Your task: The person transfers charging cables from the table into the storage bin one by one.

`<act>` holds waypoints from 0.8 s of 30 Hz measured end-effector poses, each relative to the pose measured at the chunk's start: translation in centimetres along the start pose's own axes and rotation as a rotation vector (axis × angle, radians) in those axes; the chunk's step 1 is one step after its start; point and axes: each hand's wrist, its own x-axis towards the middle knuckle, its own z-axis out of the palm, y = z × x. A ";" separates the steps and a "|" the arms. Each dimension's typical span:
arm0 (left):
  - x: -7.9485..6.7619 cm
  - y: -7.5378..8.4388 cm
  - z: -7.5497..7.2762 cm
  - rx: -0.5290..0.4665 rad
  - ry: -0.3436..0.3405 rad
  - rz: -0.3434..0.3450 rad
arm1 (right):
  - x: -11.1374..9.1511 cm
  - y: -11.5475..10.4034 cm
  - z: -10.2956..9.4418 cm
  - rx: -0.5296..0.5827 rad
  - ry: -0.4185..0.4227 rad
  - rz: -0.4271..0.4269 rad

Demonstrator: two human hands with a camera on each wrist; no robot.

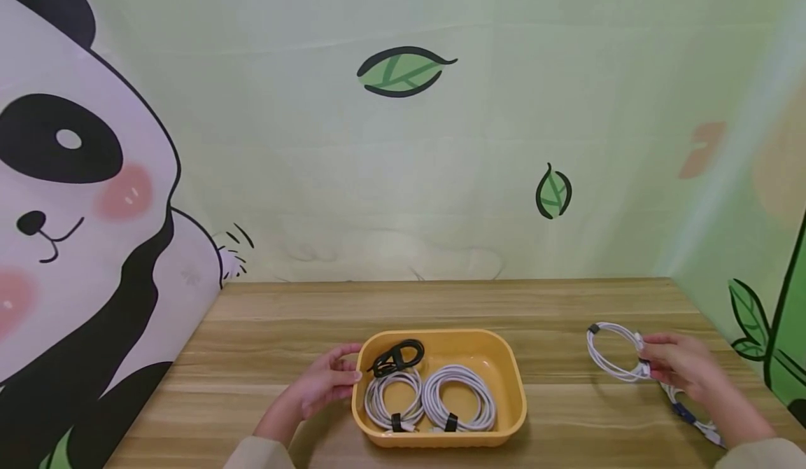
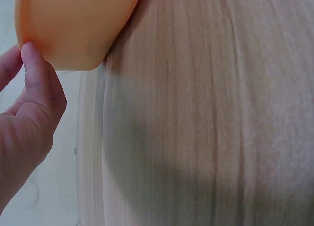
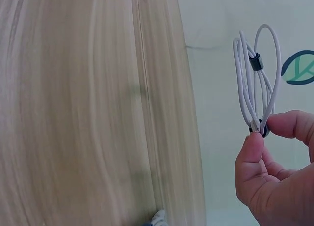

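A yellow plastic basket (image 1: 515, 385) stands at the front middle of the table. Inside it lie two coiled white cables (image 1: 474, 378), each with a black strap, and a small coiled black cable (image 1: 397, 358) at the back left. My left hand (image 1: 326, 381) is at the basket's left wall; in the left wrist view thumb and fingers pinch its rim. Off to the right, my right hand (image 1: 683, 360) pinches a coiled white cable (image 3: 245, 83) with a dark tie, held up above the table. Below that hand is another white cable (image 1: 689, 413) with a dark blue strap, partly hidden by the forearm.
The wooden table (image 1: 283, 315) runs back to a pale green wall (image 1: 302, 140) printed with a panda and leaves. Wood surface shows between the basket and the right hand.
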 end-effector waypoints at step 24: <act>-0.1 0.1 0.1 0.006 0.007 0.001 | -0.4 -1.8 2.8 -0.011 -0.062 -0.074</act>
